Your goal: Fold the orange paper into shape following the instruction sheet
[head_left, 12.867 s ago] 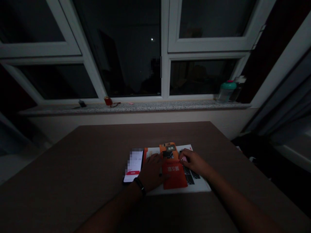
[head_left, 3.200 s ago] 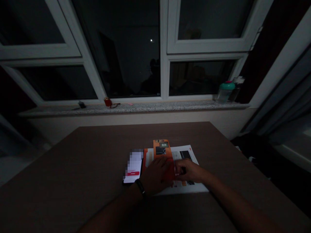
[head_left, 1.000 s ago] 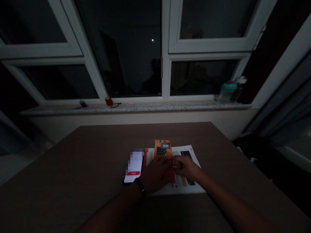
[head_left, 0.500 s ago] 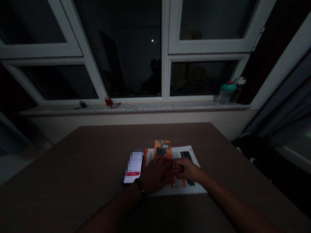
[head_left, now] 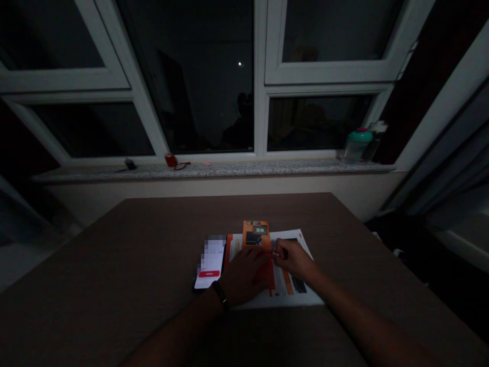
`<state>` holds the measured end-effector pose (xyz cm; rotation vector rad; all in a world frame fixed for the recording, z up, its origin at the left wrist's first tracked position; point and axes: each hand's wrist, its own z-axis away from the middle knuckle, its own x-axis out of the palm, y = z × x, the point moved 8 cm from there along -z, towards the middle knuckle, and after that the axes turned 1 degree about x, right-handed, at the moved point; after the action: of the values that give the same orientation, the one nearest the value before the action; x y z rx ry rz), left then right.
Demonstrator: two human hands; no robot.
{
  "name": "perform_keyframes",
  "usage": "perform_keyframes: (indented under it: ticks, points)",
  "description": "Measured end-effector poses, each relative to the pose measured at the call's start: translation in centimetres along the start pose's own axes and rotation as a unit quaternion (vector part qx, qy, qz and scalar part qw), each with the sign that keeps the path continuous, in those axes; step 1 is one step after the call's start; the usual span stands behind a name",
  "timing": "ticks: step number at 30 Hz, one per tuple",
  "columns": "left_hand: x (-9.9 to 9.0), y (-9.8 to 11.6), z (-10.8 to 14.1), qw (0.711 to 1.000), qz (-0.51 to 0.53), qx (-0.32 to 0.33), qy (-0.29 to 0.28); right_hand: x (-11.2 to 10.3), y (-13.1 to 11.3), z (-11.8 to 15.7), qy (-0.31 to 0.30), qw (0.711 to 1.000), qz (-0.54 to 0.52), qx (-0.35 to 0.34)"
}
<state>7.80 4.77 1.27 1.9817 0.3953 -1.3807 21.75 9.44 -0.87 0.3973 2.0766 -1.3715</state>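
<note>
My left hand (head_left: 244,275) lies spread on an orange and red leaflet (head_left: 255,234), pressing it flat over a larger printed sheet (head_left: 315,298). Beside the leaflet's right edge, my right hand (head_left: 292,259) is closed in a pinch around a small pale thing at the fingertips, too small to make out. A lit phone (head_left: 210,262) rests just left of the sheet, near my left wrist, which wears a dark band.
The brown table (head_left: 133,255) reaches a wall below the window. On the stone sill (head_left: 237,169) stand a teal-lidded bottle (head_left: 357,145), a clear bottle (head_left: 375,140), a small red jar (head_left: 170,160) and a dark small object (head_left: 130,163).
My right hand has moved a little up along the leaflet's right edge, away from me. My left hand stays in place on the leaflet.
</note>
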Motion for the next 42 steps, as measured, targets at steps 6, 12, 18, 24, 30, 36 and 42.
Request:
perform_keyframes:
  ticks: [6,12,18,24,30,36,42]
  points:
    - [-0.2,0.4,0.0,1.000,-0.013,0.017,-0.006,-0.1,-0.3,0.5,-0.001,0.999,0.036,-0.012]
    - [-0.2,0.6,-0.4,0.999,-0.029,0.012,-0.009,1.3,-1.9,1.5,-0.092,0.994,-0.005,-0.065]
    - [0.0,0.3,-0.4,1.000,-0.019,0.011,-0.004,1.0,-1.6,0.8,-0.060,0.997,0.015,-0.053]
    - [0.2,-0.1,-0.2,1.000,-0.015,0.008,0.001,-0.4,-0.8,0.0,0.015,0.999,0.039,-0.034]
    - [0.0,0.2,-0.2,1.000,-0.013,0.021,-0.005,-0.6,0.2,0.2,0.030,0.999,0.033,-0.008]
    - [0.0,0.5,-0.5,0.999,-0.017,0.026,-0.019,-0.2,-0.4,0.6,0.008,0.999,0.024,-0.026]
    - [0.4,0.0,-0.4,1.000,-0.005,0.016,0.009,-0.4,-0.7,0.6,0.007,0.999,0.018,-0.027]
